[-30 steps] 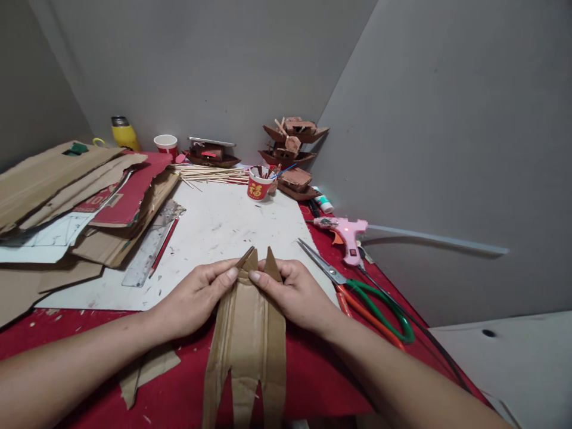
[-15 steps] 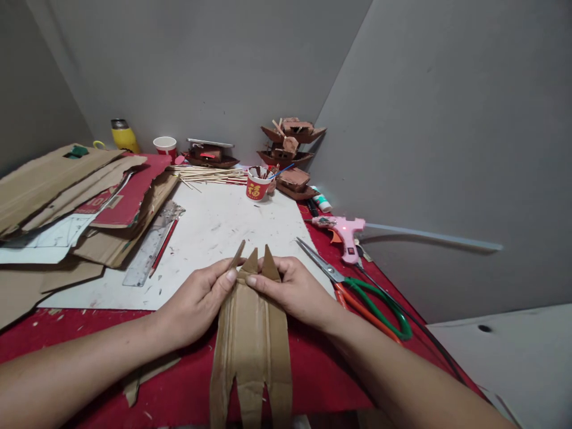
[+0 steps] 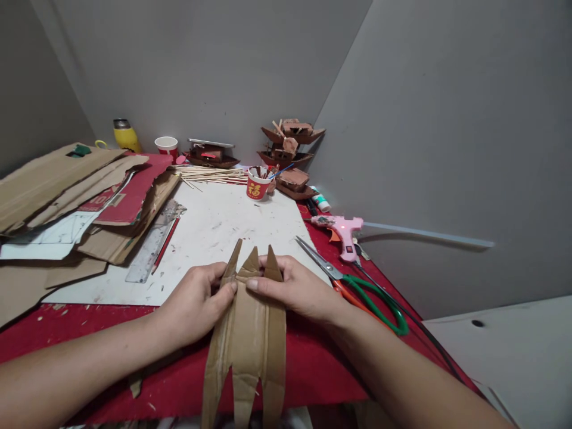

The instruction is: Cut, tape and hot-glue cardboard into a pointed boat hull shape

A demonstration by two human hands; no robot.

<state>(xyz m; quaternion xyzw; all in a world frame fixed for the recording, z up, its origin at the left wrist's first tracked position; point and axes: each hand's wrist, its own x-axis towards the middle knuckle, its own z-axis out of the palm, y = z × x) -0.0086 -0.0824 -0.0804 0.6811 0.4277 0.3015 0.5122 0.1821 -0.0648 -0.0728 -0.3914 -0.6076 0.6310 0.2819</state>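
Note:
A long brown cardboard piece [image 3: 251, 333] with lengthwise creases is held in front of me above the table's front edge. Its far end splits into three pointed tips, and its near end is slit into strips that run out of view. My left hand [image 3: 196, 304] pinches its left edge near the tips, thumb on top. From the other side my right hand [image 3: 299, 289] grips it, the thumb lying across just below the middle tip. The fingers underneath are hidden by the cardboard. Scissors [image 3: 353, 286] with green and orange handles lie right of my right hand.
At left are stacked cardboard sheets [image 3: 49, 196], a clear ruler [image 3: 149, 244] and a red pencil [image 3: 166, 244]. A pink glue gun [image 3: 343, 232] lies at right. Behind the white board [image 3: 214, 223] are thin sticks [image 3: 214, 174], a red paper cup [image 3: 258, 186] and several model boats [image 3: 295, 158].
The cardboard's near end has swung slightly left, and its left tip stands more apart and shows wider. Both hands keep their hold. The view has shifted a little.

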